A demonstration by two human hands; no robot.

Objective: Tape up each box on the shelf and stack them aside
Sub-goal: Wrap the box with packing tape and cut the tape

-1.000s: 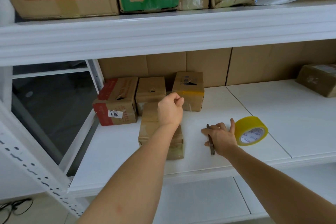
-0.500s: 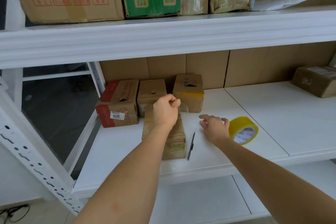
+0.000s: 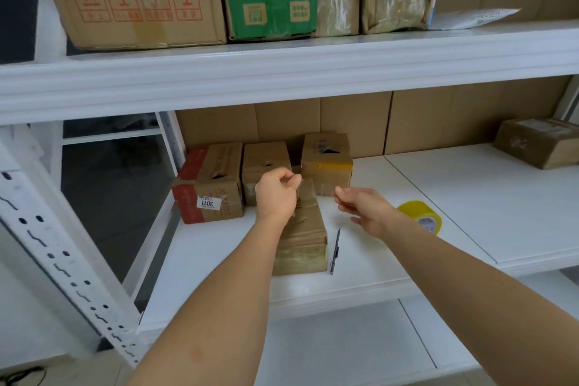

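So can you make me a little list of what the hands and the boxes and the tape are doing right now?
left hand: pinches a clear strip of tape above the front box
right hand: fingers loose, holds nothing, reaching toward the strip
front box: lies on the white shelf, partly under the left arm
back boxes: three in a row by the cardboard wall, red-edged box, middle box, yellow-taped box
tape roll: yellow, on the shelf behind the right wrist
cutter: lies on the shelf right of the front box

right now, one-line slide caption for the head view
Left hand pinches a clear tape strip above the front box; right hand reaches in, tape roll behind.
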